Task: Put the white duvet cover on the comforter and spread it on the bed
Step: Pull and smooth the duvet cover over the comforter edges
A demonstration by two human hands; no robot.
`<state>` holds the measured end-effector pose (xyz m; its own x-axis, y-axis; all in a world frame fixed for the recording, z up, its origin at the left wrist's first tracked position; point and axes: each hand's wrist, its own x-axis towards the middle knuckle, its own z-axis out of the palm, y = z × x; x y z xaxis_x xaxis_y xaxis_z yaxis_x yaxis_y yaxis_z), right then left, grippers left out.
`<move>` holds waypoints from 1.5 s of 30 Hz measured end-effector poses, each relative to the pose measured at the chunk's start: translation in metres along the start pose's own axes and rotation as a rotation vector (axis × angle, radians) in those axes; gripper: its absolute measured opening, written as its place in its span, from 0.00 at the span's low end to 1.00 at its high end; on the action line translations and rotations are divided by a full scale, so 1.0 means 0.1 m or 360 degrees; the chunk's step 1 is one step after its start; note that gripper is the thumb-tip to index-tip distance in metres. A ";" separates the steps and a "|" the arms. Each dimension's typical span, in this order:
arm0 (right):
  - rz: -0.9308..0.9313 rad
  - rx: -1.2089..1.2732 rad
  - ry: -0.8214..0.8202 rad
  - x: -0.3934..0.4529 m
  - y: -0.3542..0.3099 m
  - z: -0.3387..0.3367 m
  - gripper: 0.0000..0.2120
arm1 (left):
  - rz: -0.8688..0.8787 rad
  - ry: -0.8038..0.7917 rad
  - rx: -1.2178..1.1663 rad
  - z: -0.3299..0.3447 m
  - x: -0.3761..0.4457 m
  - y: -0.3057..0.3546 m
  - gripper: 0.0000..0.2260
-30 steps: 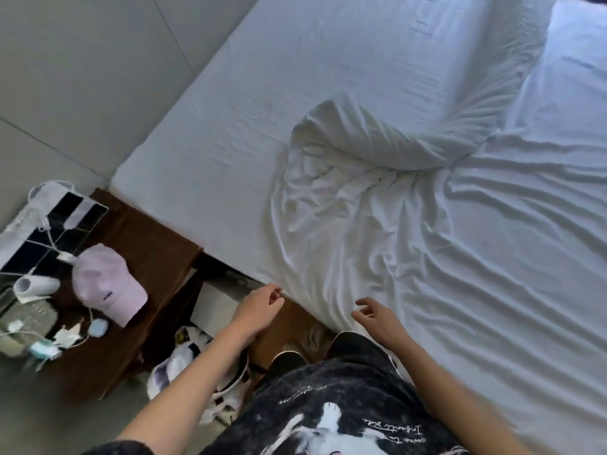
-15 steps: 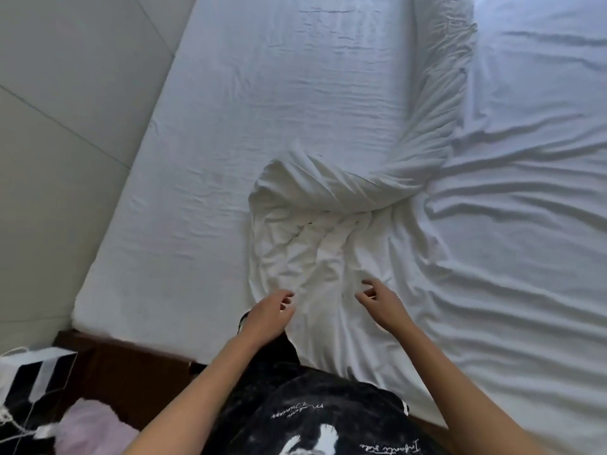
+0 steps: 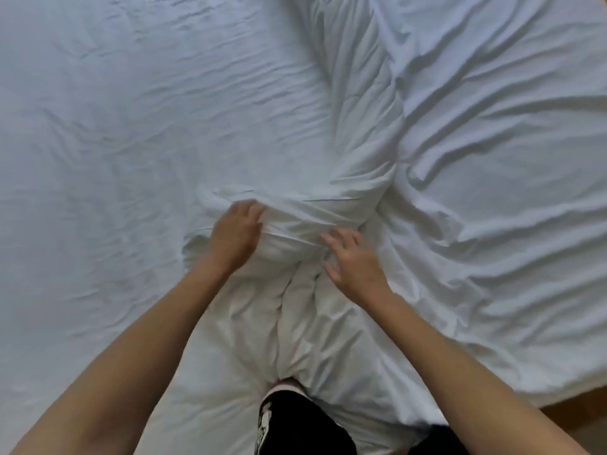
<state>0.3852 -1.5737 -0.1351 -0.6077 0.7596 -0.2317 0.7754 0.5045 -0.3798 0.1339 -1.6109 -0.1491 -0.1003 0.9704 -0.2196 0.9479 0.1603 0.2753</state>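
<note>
At the middle of the head view, the left hand [image 3: 236,236] curls its fingers over the bunched end of the white duvet cover [image 3: 295,221], gripping a fold of it; the fingertips sink into the cloth and cannot be seen, so how deep the hold goes is unclear. Just to the right of that grip, the right hand [image 3: 353,262] lies with fingers spread and fairly straight, touching the same rumpled mound, holding nothing that can be made out. The hand edges are blurred.

Beyond the grip, the bundle runs up and away as a thick rolled ridge toward the top edge, where it is cut off. Whether the comforter sits inside that roll cannot be told, since all the cloth is the same white. Left of the grip lies the flatter, finely wrinkled bed sheet [image 3: 115,126]. Right of the spread hand, broader folds of white cloth fan out to the frame's edge. Nearer the person than both hands, the cover gathers into pleats that converge on a dark garment [image 3: 295,418], cut off at the bottom. A strip of brown floor [image 3: 578,402] shows at the lower right corner.
</note>
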 end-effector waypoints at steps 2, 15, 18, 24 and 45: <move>-0.0252 -0.0192 0.0264 0.65 -0.09 0.23 0.33 | 0.0064 -0.0116 0.0187 0.10 0.40 -0.30 0.28; -0.0143 -0.0329 -0.0219 1.50 0.24 1.20 0.48 | 0.0025 -0.0538 0.0758 1.04 0.67 -0.73 0.27; -0.0201 -0.0109 -0.0239 1.50 0.34 1.19 0.46 | 0.0238 -0.0593 0.0964 0.87 0.66 -0.76 0.26; -0.0445 0.0177 -0.0263 1.48 0.58 1.17 0.43 | -0.0380 -0.0684 0.0409 0.66 0.06 -0.49 0.41; -0.0629 -0.0487 -0.0339 -0.09 1.53 1.17 0.29 | -0.1053 -0.0413 -0.0112 1.86 -1.54 1.77 0.24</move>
<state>0.4895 -1.5509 -0.2959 -0.8598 0.4040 -0.3122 0.4760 0.8554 -0.2042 0.3731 -1.7654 -0.2408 -0.5642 0.5928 -0.5747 0.6906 0.7203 0.0650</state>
